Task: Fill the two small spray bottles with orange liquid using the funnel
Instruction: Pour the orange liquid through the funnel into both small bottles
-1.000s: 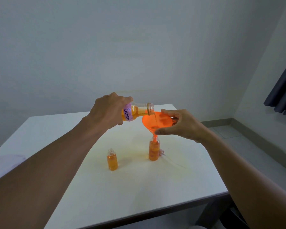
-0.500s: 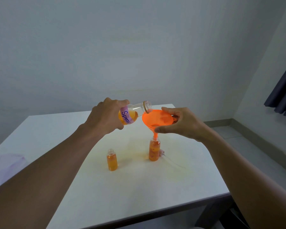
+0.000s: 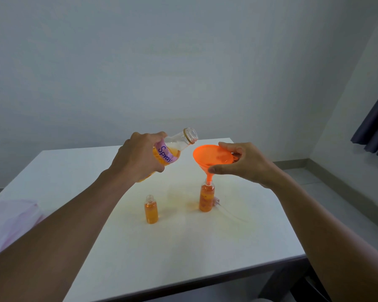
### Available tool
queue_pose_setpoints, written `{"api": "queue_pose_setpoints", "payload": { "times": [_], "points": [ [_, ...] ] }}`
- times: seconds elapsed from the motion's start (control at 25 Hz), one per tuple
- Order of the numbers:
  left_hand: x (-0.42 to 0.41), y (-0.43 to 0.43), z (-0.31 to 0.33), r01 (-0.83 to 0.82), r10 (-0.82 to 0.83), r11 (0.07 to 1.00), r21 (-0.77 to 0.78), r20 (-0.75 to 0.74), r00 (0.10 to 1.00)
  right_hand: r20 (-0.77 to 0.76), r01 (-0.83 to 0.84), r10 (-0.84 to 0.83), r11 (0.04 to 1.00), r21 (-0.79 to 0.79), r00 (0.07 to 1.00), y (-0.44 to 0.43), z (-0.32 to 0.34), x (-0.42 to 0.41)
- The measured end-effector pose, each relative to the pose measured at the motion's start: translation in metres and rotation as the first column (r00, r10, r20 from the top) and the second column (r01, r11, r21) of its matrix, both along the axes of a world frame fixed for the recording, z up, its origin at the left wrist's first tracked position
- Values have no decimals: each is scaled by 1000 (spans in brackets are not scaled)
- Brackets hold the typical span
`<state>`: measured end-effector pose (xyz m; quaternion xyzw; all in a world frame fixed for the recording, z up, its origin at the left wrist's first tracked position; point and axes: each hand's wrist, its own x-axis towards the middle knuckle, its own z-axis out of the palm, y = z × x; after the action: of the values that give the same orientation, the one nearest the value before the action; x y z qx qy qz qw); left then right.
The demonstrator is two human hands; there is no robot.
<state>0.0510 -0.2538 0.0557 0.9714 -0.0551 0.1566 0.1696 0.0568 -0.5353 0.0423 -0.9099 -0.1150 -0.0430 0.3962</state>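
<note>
My left hand [image 3: 137, 158] grips a clear supply bottle [image 3: 175, 147] with a pink "Spray" label, tilted mouth-up and to the right, orange liquid settled low in it. My right hand [image 3: 242, 164] holds the orange funnel [image 3: 212, 158] by its rim. The funnel's spout sits in the neck of the right small spray bottle [image 3: 206, 199], which is nearly full of orange liquid. The left small spray bottle [image 3: 151, 211] stands open on the white table [image 3: 140, 258], filled with orange liquid to its shoulder.
A spray-pump cap with a thin tube [image 3: 225, 211] lies just right of the right bottle. A pinkish cloth [image 3: 11, 221] rests at the table's left edge. Faint orange stains mark the table around the bottles. A dark curtain [image 3: 375, 125] hangs at far right.
My left hand has tipped the supply bottle back from pouring, lifting its mouth up and away from the funnel. The liquid has drained from the funnel bowl.
</note>
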Motion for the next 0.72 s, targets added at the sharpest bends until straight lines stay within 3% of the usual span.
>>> {"api": "queue_pose_setpoints", "payload": {
  "times": [0.72],
  "points": [
    [-19,29,-5,-20,24,993,-112,36,999,12,0,0,1000,18,1000,1,7,-1]
  ]
}}
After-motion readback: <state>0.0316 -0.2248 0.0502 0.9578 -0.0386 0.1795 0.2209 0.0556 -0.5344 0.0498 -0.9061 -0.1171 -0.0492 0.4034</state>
